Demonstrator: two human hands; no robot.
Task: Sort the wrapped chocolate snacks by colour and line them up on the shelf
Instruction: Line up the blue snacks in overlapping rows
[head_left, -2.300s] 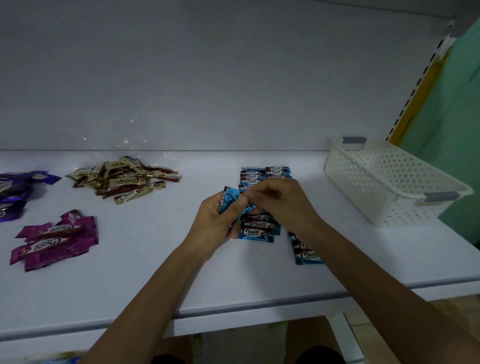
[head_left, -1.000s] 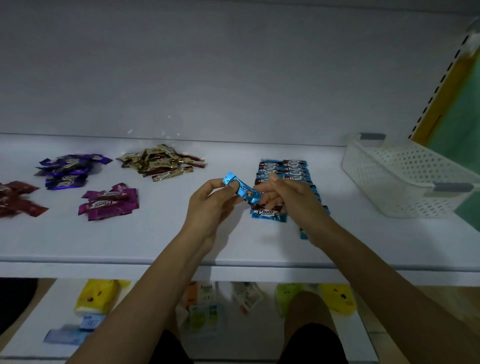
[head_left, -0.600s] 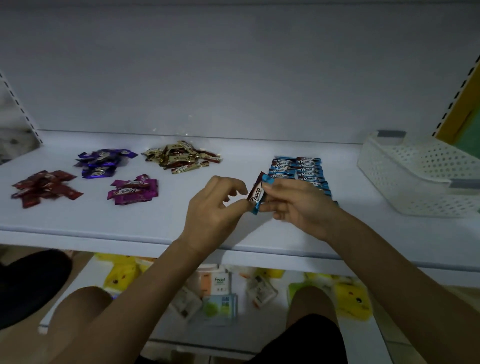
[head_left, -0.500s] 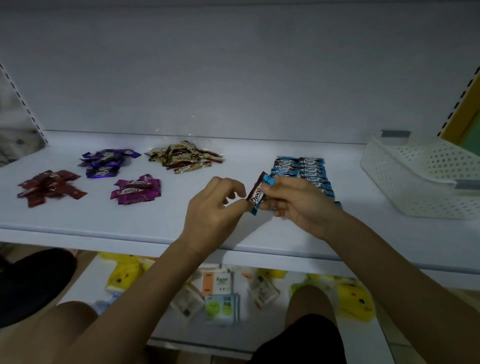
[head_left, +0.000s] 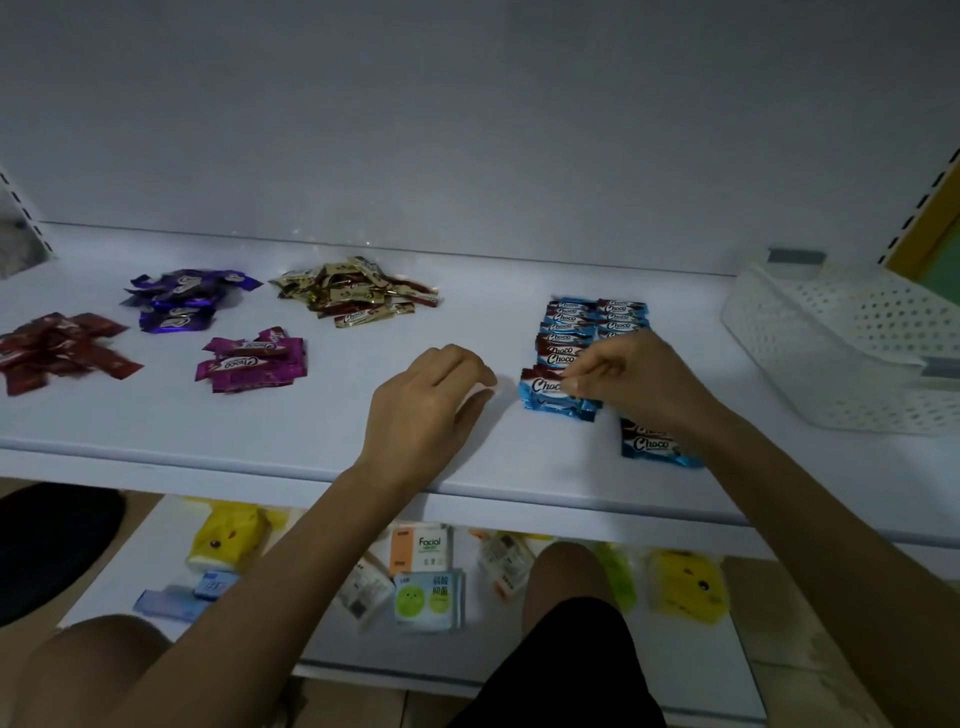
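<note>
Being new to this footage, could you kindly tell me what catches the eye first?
Two neat columns of blue snacks run right of centre on the shelf, the right hand pinching one blue snack. Left lie a gold pile, purple pile, magenta pile and red pile.

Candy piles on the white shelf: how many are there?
5: dark red wrapped snacks far left; violet wrapped snacks behind them; magenta wrapped snacks nearer the front; gold wrapped snacks at mid-back; blue wrapped snacks, lined in rows, at the right hand. No pile seems hidden.
</note>
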